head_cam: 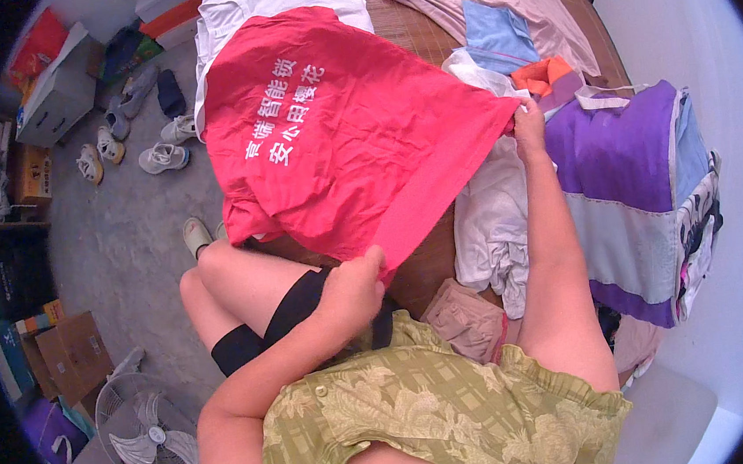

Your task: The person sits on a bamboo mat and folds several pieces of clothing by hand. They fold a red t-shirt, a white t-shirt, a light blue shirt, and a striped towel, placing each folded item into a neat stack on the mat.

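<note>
A red fabric garment (362, 127), probably a T-shirt, lies spread before me with white printed writing on it. My left hand (355, 288) grips the near corner of its edge by my lap. At the opposite corner, my right hand (528, 127) pinches the fabric, so the edge between both hands is pulled straight. The garment's far part rests over a white T-shirt (216, 13). Below my right forearm lies a crumpled white cloth (491, 221), with a beige folded garment (462, 317) nearer my body.
A purple and grey fabric storage bag (613, 158) stuffed with clothes stands right, by the wall. Blue cloth (496, 29) and a pink sheet (552, 24) lie on the brown mat (402, 17). Several shoes (165, 157), a cardboard box (74, 357) and a fan (154, 436) are at left.
</note>
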Demonstrator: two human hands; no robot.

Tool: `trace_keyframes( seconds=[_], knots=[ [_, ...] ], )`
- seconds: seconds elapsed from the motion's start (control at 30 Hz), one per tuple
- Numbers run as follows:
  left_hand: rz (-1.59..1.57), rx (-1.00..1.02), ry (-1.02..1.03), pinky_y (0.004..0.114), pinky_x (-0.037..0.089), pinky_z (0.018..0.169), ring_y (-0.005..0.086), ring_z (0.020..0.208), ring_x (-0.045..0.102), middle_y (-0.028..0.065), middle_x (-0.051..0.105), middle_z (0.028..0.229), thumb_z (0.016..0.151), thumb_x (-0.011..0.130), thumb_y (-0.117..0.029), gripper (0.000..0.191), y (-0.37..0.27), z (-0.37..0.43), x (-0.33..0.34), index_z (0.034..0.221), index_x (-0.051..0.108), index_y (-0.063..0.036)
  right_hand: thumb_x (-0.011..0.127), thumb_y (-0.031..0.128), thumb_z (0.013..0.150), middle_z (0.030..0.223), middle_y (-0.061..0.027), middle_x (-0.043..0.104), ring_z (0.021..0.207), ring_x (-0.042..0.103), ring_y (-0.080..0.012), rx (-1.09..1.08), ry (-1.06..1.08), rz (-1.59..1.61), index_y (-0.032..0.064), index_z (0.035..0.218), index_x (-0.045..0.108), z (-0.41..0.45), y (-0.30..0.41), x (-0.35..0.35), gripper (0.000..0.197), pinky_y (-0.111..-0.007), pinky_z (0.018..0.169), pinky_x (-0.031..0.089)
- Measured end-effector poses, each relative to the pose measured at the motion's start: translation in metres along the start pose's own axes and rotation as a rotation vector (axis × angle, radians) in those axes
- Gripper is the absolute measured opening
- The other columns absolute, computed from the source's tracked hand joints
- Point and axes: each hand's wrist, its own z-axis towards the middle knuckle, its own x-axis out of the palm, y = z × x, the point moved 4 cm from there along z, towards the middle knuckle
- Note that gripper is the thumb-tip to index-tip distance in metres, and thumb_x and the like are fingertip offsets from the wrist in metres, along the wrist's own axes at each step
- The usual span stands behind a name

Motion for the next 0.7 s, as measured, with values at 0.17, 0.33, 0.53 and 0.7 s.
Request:
trace_keyframes(
  seconds=[0.17,0.33,0.53,0.7],
  knots=[
    [-0.225,0.061,0.137,0.051,0.049,0.070,0.0446,0.082,0.062,0.0260,0.062,0.080,0.074,0.062,-0.004,0.025,-0.017,-0.003,0.023,0.095,0.051,-0.0017,0.055,0.016,0.094,0.078,-0.0062,0.066,0.060,0.063,-0.0112,0.110,0.137,-0.033,0.0030,0.099,0.064,-0.011,0.012,0.000,0.016,-0.027,0.049,0.052],
    [-0.218,0.163,0.463,0.047,0.050,0.071,0.0407,0.084,0.064,0.0240,0.064,0.086,0.074,0.067,-0.011,0.032,-0.041,0.002,0.046,0.100,0.052,-0.0007,0.063,0.019,0.087,0.083,-0.0179,0.068,0.076,0.067,-0.0320,-0.422,-0.002,-0.833,0.0081,0.098,0.067,0.017,0.024,-0.039,0.016,-0.042,0.066,0.051],
    [-0.213,0.227,0.530,0.049,0.049,0.071,0.0434,0.085,0.063,0.0261,0.063,0.086,0.075,0.062,-0.012,0.030,-0.071,0.024,0.103,0.099,0.050,0.0007,0.057,0.000,0.086,0.090,-0.0051,0.068,0.079,0.067,-0.0183,0.283,0.353,-0.135,0.0051,0.095,0.069,0.016,0.021,-0.039,0.016,-0.032,0.068,0.057],
    [-0.263,0.227,0.599,0.049,0.049,0.071,0.0427,0.085,0.063,0.0249,0.063,0.086,0.074,0.063,-0.014,0.031,-0.051,0.023,0.145,0.100,0.052,-0.0011,0.054,-0.006,0.081,0.087,-0.0102,0.070,0.079,0.068,-0.0183,0.166,0.128,-0.273,0.0013,0.095,0.072,0.038,-0.016,-0.052,0.023,-0.031,0.066,0.056]
  ],
)
